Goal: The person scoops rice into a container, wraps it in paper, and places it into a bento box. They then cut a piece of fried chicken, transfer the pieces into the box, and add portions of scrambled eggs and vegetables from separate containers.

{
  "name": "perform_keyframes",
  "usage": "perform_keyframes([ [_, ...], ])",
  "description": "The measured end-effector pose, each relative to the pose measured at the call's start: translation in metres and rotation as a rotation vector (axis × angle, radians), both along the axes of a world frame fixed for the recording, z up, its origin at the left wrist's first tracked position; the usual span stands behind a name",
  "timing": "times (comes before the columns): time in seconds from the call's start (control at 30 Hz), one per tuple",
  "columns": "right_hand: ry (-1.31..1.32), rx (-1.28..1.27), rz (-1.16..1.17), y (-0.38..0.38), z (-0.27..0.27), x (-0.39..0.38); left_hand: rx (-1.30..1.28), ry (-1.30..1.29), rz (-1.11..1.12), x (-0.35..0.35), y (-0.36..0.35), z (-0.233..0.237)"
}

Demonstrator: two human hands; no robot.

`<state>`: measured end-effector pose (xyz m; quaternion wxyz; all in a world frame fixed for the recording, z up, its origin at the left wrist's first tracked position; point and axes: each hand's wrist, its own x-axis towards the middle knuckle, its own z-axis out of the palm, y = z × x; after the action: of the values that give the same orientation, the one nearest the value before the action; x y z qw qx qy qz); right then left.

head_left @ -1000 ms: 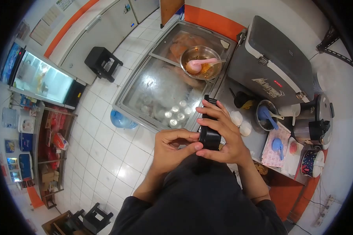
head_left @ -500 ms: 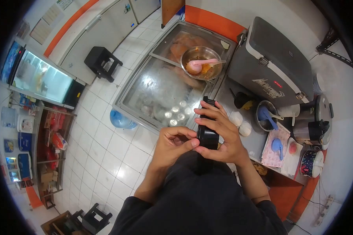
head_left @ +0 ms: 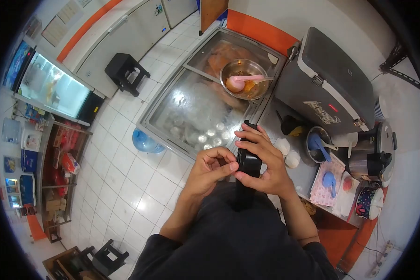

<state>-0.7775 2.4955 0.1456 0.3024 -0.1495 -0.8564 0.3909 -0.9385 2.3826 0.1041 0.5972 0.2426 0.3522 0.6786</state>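
Observation:
A glossy black plastic container [head_left: 249, 162] is held upright close to my chest, its full shape partly covered by fingers. My right hand [head_left: 271, 169] wraps its far and right sides, with fingers across the top and the thumb at the near end. On the other side, the thumb and index finger of my left hand [head_left: 211, 171] pinch at the container's left edge. Beyond both hands is a glass-topped chest freezer [head_left: 191, 105]. A steel bowl [head_left: 234, 71] with orange sauce and a pink ladle [head_left: 254, 78] rests on it.
On the counter to the right stand a grey cool box [head_left: 324, 79], a bowl with blue utensils [head_left: 315, 142], white round items [head_left: 291, 159], a blue spoon [head_left: 329, 179] and a large cooker [head_left: 385, 154]. A black stool [head_left: 121, 70] and blue water jug [head_left: 147, 141] stand on the floor.
The view has shifted slightly. The black container has tilted a little in my hands, and the left fingertips have moved slightly along its edge. Both hands keep their hold.

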Motion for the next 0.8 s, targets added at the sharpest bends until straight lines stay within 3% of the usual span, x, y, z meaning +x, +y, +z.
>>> perform_keyframes([
  [0.17,-0.003,-0.016,-0.045,0.002,-0.004,0.001,-0.011,0.117,0.050,0.001,0.002,-0.002],
  [0.4,-0.033,-0.131,-0.036,0.025,-0.005,0.020,-0.128,0.552,0.374,0.005,0.007,0.011],
  [0.53,-0.068,0.154,0.022,0.058,0.001,0.041,-0.078,0.692,0.419,-0.020,0.009,-0.014],
  [0.63,-0.149,0.022,-0.013,0.065,0.000,0.059,-0.113,0.565,0.537,-0.038,0.008,-0.021],
  [0.67,-0.166,-0.030,-0.036,0.071,0.006,0.063,-0.144,0.566,0.610,-0.046,0.007,-0.014],
  [0.7,-0.218,0.078,-0.067,0.077,0.026,0.069,-0.104,0.519,0.676,-0.060,0.007,-0.021],
  [0.77,-0.097,0.229,-0.141,0.085,0.088,0.084,-0.012,0.526,0.806,-0.087,0.004,-0.030],
  [0.8,-0.036,0.293,-0.174,0.086,0.122,0.094,-0.037,0.436,0.852,-0.091,0.003,-0.014],
])
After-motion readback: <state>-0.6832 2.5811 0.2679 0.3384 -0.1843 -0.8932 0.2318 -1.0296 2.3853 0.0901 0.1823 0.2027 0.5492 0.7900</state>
